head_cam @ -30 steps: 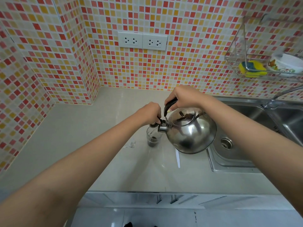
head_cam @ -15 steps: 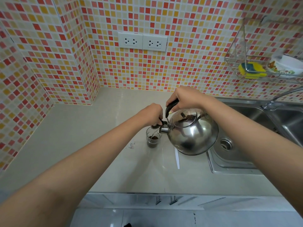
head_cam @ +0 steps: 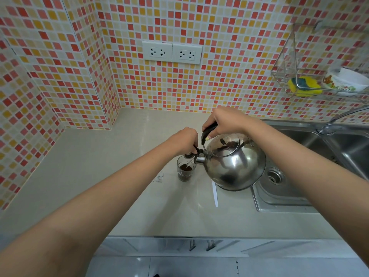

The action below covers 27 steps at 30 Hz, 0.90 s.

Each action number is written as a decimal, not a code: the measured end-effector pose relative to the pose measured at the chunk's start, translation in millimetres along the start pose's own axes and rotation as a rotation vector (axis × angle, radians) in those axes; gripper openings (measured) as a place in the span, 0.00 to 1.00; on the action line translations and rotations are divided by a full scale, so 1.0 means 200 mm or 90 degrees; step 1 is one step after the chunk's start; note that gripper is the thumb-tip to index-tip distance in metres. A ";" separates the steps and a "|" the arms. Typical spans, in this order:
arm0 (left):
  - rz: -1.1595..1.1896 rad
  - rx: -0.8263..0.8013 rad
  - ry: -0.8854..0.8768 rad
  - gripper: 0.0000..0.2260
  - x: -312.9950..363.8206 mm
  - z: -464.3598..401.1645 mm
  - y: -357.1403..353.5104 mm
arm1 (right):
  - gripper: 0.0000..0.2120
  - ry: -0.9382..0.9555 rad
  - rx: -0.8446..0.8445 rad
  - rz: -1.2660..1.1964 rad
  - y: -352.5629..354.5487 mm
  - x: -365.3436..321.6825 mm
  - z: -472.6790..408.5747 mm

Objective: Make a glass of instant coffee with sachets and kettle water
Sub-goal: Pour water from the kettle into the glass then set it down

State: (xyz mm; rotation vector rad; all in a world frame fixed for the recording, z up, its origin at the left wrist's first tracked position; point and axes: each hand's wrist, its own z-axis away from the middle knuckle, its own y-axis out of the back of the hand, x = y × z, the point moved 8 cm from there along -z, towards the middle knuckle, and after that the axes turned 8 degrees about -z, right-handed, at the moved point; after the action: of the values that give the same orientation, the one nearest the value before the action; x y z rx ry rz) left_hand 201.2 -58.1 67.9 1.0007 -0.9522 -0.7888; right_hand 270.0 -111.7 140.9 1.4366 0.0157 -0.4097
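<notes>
Head view: right hand has its grip wrapped around the black handle of the steel kettle, kettle lifted and tilted left so the spout sits just over the rim of the glass. Left hand is pinched narrow on the spout cap, holding it flipped up, presumably so water can run instead of being blocked. Glass stands upright on the desk, near the sink edge, dark coffee at the bottom, level low; a thin stream seems to be entering, hard to confirm. Torn sachet scrap lies just left of the glass, a white strip to its right. Judgement: pour step, early. Risk: small glass mouth, so overshoot or splash.
</notes>
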 end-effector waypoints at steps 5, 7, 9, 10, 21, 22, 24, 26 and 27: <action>-0.004 -0.001 0.001 0.15 0.00 0.00 0.00 | 0.14 -0.003 -0.002 -0.005 0.00 0.00 0.00; -0.004 -0.001 0.000 0.15 0.00 0.00 0.00 | 0.14 -0.003 -0.002 -0.005 0.00 0.00 0.00; -0.009 -0.003 -0.001 0.15 0.00 0.01 0.00 | 0.14 -0.002 -0.004 -0.003 0.00 0.00 0.00; -0.012 -0.003 -0.002 0.15 0.00 0.01 0.00 | 0.14 -0.003 -0.005 -0.004 0.00 0.00 0.00; -0.013 -0.004 -0.001 0.15 0.00 0.01 0.00 | 0.13 0.003 -0.011 -0.012 -0.01 0.00 0.01; -0.013 -0.005 -0.002 0.15 0.00 0.01 0.00 | 0.13 0.001 -0.011 -0.017 -0.01 0.00 0.01; -0.011 -0.002 -0.005 0.15 0.00 0.01 0.00 | 0.14 -0.006 -0.011 -0.033 -0.01 0.01 0.02; -0.004 0.007 -0.009 0.15 -0.01 0.00 0.01 | 0.14 -0.013 -0.011 -0.052 0.00 0.03 0.03; 0.000 0.011 -0.011 0.15 -0.01 0.00 0.01 | 0.14 -0.017 -0.011 -0.066 0.00 0.04 0.04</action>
State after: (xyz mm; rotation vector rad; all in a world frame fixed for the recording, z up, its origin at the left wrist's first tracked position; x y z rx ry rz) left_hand 199.9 -55.8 69.0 1.0098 -0.9752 -0.7916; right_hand 276.5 -121.7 140.0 1.4164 0.0729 -0.5122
